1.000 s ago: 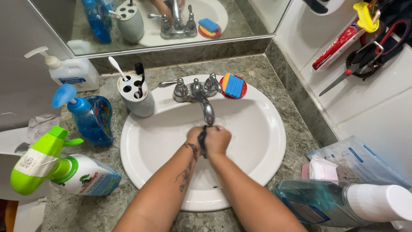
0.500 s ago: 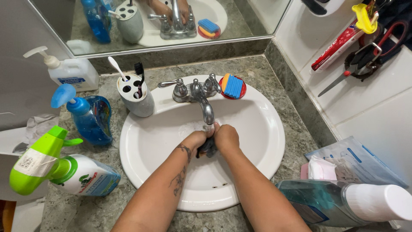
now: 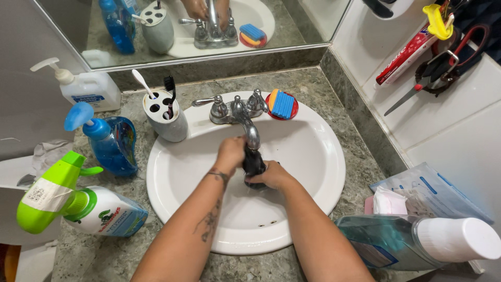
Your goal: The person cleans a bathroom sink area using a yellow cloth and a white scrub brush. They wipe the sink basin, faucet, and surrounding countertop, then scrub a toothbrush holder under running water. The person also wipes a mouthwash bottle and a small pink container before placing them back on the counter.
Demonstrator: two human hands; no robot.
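Note:
Both my hands are over the white sink basin (image 3: 313,151), just under the chrome faucet (image 3: 241,116). Between them is a small dark wet object (image 3: 254,163), perhaps a cloth or sponge. My left hand (image 3: 230,153) grips its upper end close to the spout. My right hand (image 3: 274,176) cups it from below and the right. What the dark object is exactly cannot be told.
On the grey stone counter: a toothbrush holder (image 3: 166,116), a blue soap dispenser (image 3: 108,142), a white pump bottle (image 3: 83,86), a green-and-white spray bottle (image 3: 73,203). A blue sponge on a red dish (image 3: 282,104) sits behind the basin. A teal bottle (image 3: 417,241) lies at right.
My hands have come apart and shifted up toward the spout. The left hand rose to the top of the dark object; the right hand dropped beneath it.

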